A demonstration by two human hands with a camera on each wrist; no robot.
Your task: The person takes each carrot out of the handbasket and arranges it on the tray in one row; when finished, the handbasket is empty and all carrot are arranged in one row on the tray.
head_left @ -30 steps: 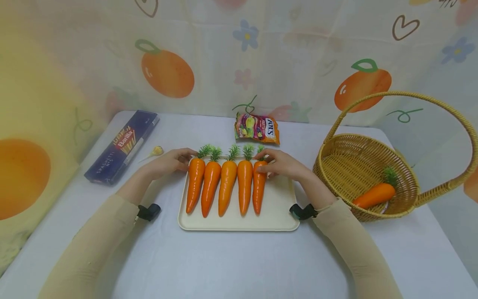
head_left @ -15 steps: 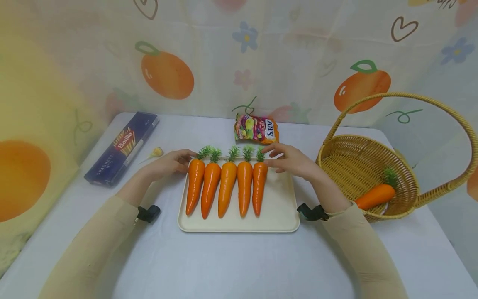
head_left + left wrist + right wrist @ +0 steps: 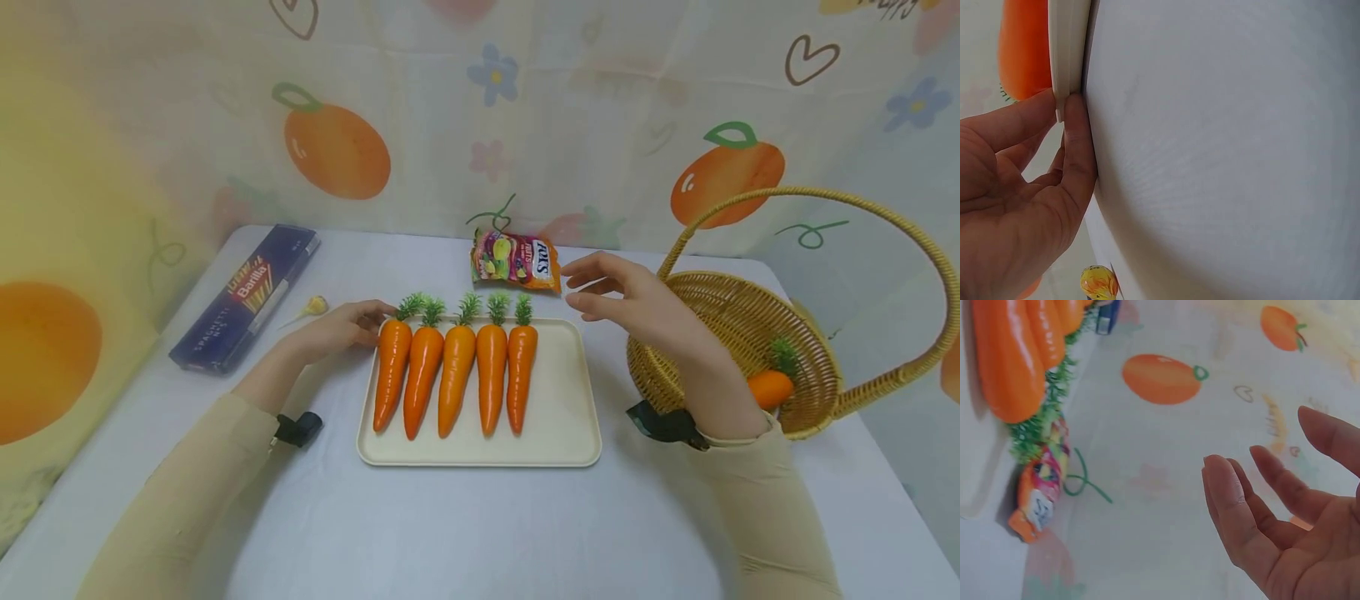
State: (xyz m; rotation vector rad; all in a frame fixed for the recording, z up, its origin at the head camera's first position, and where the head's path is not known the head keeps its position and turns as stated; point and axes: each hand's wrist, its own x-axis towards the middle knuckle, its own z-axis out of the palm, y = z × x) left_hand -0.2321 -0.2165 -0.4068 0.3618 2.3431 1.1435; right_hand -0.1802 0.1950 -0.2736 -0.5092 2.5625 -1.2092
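Several orange carrots (image 3: 455, 379) with green tops lie side by side in a cream tray (image 3: 561, 408), filling its left and middle part. My left hand (image 3: 339, 327) is at the tray's upper left corner; in the left wrist view its thumb and fingers pinch the tray rim (image 3: 1067, 56). Beside that thumb is the end of one carrot (image 3: 1025, 50). My right hand (image 3: 637, 304) is raised between the tray and the wicker basket (image 3: 708, 312), fingers slightly bent and holding nothing. Another carrot (image 3: 771, 388) lies inside the basket, partly hidden by my right forearm.
Behind the tray lies a candy bag (image 3: 516, 258), close to my right fingertips in the head view. A blue spaghetti box (image 3: 246, 296) and a yellow lollipop (image 3: 316, 304) are at the left. The basket's tall handle (image 3: 862, 198) arches up on the right.
My right hand has left the rightmost carrot, rising and moving right toward the basket with nothing in it. The left hand stays at the tray's corner, and the carrots in the tray keep their places.
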